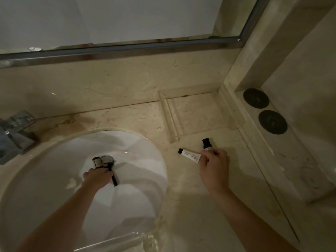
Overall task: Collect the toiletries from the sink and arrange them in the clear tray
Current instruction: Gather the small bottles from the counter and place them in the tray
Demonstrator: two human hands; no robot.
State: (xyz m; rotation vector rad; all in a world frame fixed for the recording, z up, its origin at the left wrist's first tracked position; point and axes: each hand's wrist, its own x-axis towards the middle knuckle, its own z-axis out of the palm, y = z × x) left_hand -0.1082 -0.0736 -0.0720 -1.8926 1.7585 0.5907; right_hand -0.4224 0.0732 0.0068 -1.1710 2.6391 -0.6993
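Observation:
My left hand (98,177) reaches into the white sink (54,160) and grips a small black-capped bottle (97,161) together with a thin black-handled item (113,179), right beside the metal drain (107,159). My right hand (214,165) hovers over the marble counter to the right of the basin, holding a small white tube with a black cap (189,155) and a small bottle with a black cap (206,143). A clear tray (190,115) sits on the counter against the back wall, just beyond my right hand, with nothing visible inside it.
A chrome tap (12,131) stands at the left edge. Two round black coasters (256,98) (272,121) lie on the raised ledge at right. A clear glass object (131,240) shows at the bottom edge. A mirror frame runs along the back wall.

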